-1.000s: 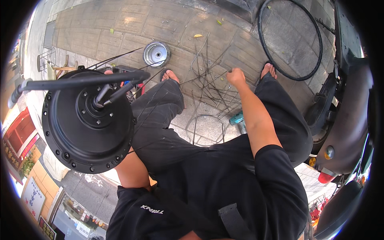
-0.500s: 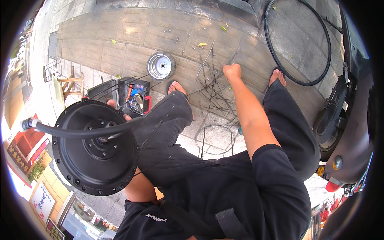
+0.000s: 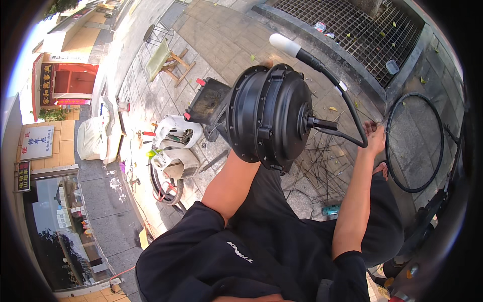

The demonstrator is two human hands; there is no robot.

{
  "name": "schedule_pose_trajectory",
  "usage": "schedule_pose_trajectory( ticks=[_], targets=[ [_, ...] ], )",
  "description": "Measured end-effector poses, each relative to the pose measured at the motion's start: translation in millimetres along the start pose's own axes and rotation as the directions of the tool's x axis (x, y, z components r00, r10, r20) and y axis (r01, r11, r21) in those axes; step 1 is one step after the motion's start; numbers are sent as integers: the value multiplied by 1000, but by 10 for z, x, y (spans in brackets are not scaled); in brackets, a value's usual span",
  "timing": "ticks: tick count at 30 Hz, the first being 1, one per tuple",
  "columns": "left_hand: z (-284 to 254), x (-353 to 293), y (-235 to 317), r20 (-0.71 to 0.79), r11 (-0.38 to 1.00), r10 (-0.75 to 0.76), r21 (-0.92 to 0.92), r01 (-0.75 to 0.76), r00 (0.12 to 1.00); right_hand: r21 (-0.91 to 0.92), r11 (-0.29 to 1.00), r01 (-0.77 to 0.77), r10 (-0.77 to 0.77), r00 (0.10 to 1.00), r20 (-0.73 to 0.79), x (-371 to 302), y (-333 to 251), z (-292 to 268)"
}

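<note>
My two hands are apart. My left hand [image 3: 269, 63] holds the big black hub [image 3: 266, 116] up in front of me; most of it hides behind. I think it is up like this so its cable [image 3: 330, 77] can stick out freely. My right hand [image 3: 373, 135] is loosely curled near the cable's bend; I can't tell if it grips anything. Thin spokes [image 3: 322, 171] lie messily on the ground, maybe for easy reach. A black hoop [image 3: 413, 190] lies farther right.
</note>
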State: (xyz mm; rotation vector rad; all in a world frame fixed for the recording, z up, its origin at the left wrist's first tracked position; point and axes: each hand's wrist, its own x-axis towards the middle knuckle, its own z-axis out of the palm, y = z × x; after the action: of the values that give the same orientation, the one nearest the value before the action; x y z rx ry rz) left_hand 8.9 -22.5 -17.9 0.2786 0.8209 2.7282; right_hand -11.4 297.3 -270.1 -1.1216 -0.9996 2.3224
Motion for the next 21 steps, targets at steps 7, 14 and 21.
schedule_pose_trajectory(
  ticks=[7, 14, 21],
  targets=[
    [-46, 182, -125, 41, 944, 135, 297, -142, 990, 396, 881, 260, -432, 783, 447, -1368, -1914, 863],
    [285, 291, -151, 136, 408, 233, 885, -224, 963, 315, 766, 560, -608, 475, 635, -3081, -2069, 937],
    [303, 283, -165, 85, 703, 166, 689, -179, 982, 346, 517, 783, -760, 233, 607, -3419, -1949, 923]
  ],
)
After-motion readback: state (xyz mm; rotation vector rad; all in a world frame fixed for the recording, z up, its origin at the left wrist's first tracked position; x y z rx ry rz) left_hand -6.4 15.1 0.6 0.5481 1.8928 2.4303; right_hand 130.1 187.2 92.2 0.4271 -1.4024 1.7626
